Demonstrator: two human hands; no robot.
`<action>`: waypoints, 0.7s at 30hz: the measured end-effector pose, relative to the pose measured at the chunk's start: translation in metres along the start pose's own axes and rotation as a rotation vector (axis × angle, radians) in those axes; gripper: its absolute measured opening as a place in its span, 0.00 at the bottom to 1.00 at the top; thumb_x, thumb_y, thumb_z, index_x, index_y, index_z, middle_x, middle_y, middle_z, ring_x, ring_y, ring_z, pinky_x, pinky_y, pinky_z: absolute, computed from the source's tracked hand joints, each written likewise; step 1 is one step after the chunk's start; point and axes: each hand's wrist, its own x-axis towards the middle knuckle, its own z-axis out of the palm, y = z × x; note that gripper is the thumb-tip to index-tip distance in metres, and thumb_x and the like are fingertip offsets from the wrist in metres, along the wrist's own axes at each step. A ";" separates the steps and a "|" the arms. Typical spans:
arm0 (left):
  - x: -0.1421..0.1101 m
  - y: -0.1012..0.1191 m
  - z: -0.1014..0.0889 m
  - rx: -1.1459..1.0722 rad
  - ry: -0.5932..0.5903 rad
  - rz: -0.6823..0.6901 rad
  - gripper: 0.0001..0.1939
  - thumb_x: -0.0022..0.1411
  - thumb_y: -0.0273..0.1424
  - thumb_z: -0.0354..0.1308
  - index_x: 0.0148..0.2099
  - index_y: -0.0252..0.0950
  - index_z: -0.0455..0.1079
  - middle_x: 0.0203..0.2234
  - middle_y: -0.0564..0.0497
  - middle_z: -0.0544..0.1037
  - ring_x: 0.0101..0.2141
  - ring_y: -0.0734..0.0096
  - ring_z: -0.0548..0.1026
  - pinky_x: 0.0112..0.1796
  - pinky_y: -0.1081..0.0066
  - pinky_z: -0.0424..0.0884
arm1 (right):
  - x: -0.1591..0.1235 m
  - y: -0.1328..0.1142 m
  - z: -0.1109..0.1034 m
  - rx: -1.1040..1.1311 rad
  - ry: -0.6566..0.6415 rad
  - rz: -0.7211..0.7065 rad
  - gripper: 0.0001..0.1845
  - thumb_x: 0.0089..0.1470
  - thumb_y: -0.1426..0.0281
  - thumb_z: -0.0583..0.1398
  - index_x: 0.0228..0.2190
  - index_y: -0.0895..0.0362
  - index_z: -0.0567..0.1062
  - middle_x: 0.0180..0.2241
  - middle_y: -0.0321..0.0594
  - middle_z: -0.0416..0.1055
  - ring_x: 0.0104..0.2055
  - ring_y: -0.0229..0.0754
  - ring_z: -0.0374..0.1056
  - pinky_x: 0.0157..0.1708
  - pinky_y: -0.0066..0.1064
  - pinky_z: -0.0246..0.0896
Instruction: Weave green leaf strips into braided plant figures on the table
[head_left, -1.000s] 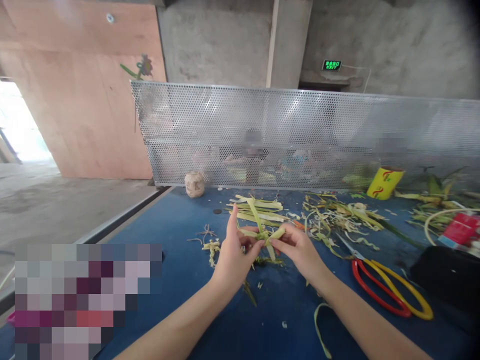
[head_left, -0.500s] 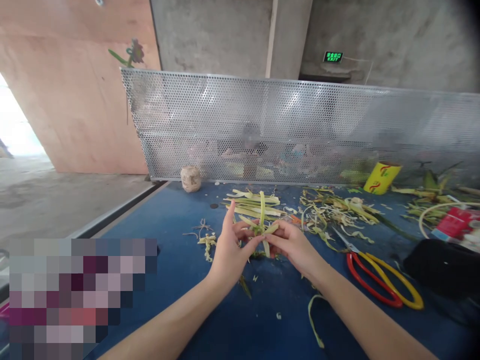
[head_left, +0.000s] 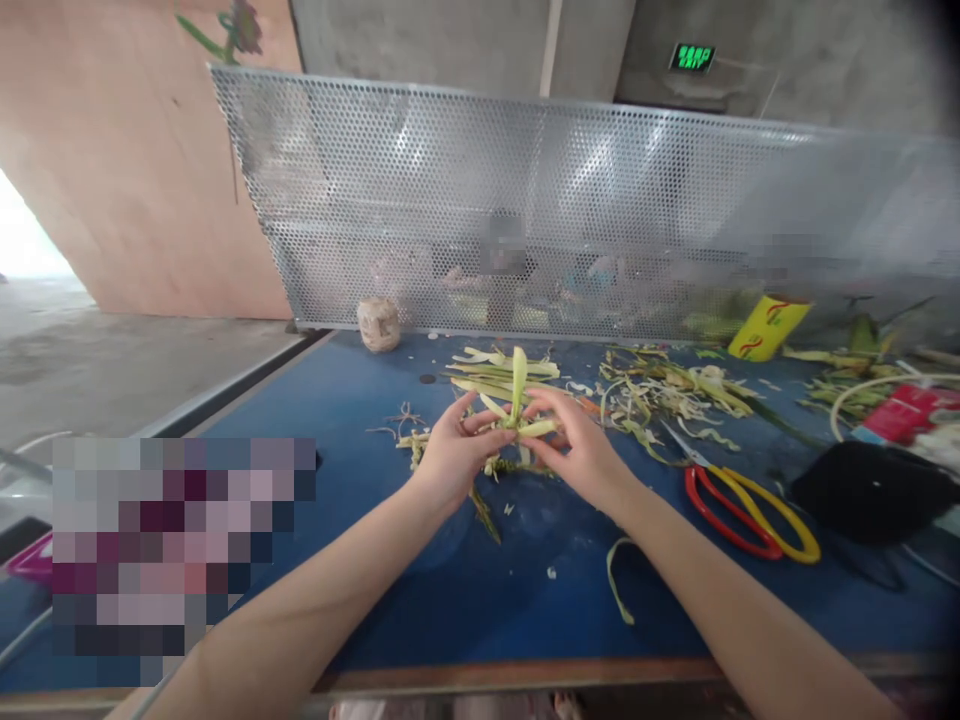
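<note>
Both hands meet over the middle of the blue table [head_left: 360, 400]. My left hand [head_left: 452, 455] and my right hand [head_left: 574, 445] pinch a small piece woven from green and pale leaf strips [head_left: 517, 415], one strip standing upright between them. The fingers of both hands are closed on its strips. A pile of loose leaf strips [head_left: 495, 372] lies just behind the hands, and small trimmings lie under them.
Red and yellow scissors [head_left: 739, 500] lie right of my right hand. A black object [head_left: 862, 492], a red packet [head_left: 900, 412] and a yellow cup [head_left: 766, 328] are farther right. A ball of twine [head_left: 378, 324] stands by the perforated metal screen [head_left: 525, 200]. More leaf scraps [head_left: 675, 395] litter the back.
The view has tilted down, showing the table's near edge. My hands have turned the woven piece slightly; the left index finger, stretched up before, now curls onto the strips.
</note>
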 end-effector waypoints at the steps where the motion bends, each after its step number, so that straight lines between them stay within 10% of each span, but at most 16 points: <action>1: 0.000 0.001 0.001 0.008 0.008 -0.002 0.38 0.44 0.12 0.60 0.57 0.30 0.52 0.25 0.52 0.75 0.21 0.79 0.72 0.23 0.78 0.66 | -0.001 0.000 -0.003 -0.105 0.078 -0.085 0.24 0.50 0.70 0.58 0.49 0.51 0.60 0.43 0.45 0.62 0.34 0.41 0.68 0.25 0.30 0.68; 7: 0.004 0.003 0.000 0.033 -0.005 -0.004 0.37 0.44 0.12 0.60 0.56 0.29 0.53 0.23 0.53 0.73 0.21 0.78 0.71 0.23 0.77 0.66 | -0.005 -0.006 -0.012 -0.550 0.118 -0.226 0.07 0.53 0.68 0.56 0.35 0.48 0.71 0.36 0.38 0.68 0.36 0.41 0.66 0.32 0.32 0.64; 21: 0.003 0.004 -0.001 -0.062 -0.101 -0.144 0.29 0.48 0.14 0.58 0.52 0.26 0.56 0.22 0.51 0.73 0.22 0.78 0.71 0.24 0.77 0.66 | 0.001 -0.008 -0.025 -0.766 0.049 -0.612 0.12 0.56 0.74 0.53 0.40 0.48 0.71 0.43 0.35 0.71 0.50 0.41 0.61 0.49 0.39 0.54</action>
